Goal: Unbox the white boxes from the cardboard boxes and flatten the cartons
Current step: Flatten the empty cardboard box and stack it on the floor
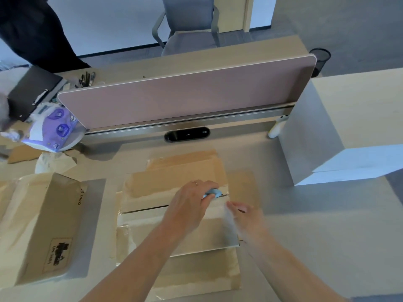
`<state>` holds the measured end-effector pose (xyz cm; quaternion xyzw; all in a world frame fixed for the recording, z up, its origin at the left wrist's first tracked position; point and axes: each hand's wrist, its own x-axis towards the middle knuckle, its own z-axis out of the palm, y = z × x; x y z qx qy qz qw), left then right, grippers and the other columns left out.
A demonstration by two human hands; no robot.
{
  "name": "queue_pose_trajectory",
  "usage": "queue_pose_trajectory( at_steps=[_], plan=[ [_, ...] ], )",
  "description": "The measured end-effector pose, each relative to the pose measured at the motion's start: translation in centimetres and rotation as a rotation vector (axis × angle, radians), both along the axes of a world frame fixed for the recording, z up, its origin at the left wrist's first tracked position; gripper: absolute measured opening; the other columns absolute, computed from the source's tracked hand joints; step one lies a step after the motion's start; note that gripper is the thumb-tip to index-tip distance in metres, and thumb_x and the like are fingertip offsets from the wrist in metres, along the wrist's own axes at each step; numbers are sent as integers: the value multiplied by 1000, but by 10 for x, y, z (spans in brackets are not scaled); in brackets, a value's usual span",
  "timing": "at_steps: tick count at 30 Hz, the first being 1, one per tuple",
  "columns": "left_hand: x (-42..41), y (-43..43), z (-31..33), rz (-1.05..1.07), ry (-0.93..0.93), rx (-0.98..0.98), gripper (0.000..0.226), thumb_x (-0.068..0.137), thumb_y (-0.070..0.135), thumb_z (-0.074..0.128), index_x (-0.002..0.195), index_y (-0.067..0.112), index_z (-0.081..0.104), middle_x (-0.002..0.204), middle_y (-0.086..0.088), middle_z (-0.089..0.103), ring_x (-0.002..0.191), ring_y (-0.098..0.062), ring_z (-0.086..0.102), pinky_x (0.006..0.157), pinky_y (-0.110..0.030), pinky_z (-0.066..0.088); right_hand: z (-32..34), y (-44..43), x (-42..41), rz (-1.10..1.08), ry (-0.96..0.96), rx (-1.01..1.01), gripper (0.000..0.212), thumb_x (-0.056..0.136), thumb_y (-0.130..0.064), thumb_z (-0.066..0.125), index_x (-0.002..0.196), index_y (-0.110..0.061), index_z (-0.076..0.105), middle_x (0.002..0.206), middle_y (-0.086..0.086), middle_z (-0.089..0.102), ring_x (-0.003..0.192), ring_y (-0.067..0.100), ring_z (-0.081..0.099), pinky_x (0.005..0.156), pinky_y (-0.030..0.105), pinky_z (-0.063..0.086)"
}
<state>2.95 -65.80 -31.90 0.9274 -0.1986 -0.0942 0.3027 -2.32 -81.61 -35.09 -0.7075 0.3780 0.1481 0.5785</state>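
Head view: left hand (187, 205) fingers curled round blue cutter (212, 192), at tape seam (144, 210) of centre cardboard carton (165, 184) on desk (305, 214). Right hand (245, 214) blurred at carton's right side, fingers unclear. Carton likely light, stiff, tape-slick; grip flap edges.

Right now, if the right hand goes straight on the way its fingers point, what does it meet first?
Probably the blue cutter that the left hand grips on the taped carton. The right hand is blurred, so its exact line is uncertain.
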Motion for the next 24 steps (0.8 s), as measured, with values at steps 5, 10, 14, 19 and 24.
queue_pose_trajectory(
  at_steps=[5,10,14,19,24],
  plan=[
    [3,-2,-1,-14,-4,4,23,98,19,63,118,27,69,107,9,70,97,-11,60,86,-33,50,5,-4,0,24,26,-33,19,95,-36,68,101,-21,78,100,-1,71,97,18,66,88,31,53],
    [1,-6,0,-28,-40,44,21,99,19,62,118,26,69,102,6,68,94,-14,59,82,-29,47,6,-4,1,32,19,-66,21,95,-36,68,102,-19,78,107,1,73,101,20,67,90,35,55],
    [2,-8,1,-90,-53,80,21,101,21,60,118,26,70,98,3,65,91,-17,57,76,-29,46,4,-4,0,37,1,-74,22,96,-33,67,104,-16,79,108,2,74,103,19,67,93,33,52],
    [3,-18,-1,-81,-54,75,22,101,21,59,119,25,70,97,2,65,93,-20,58,76,-34,49,3,-7,-1,45,-15,-89,22,97,-32,66,104,-15,79,106,0,73,102,17,66,88,27,49],
    [3,-29,-7,-46,-37,28,22,100,20,61,119,24,70,98,1,67,93,-21,59,79,-34,49,0,-14,2,49,-17,-90,19,97,-30,66,101,-17,78,100,-2,73,95,17,67,82,28,50]
  ],
)
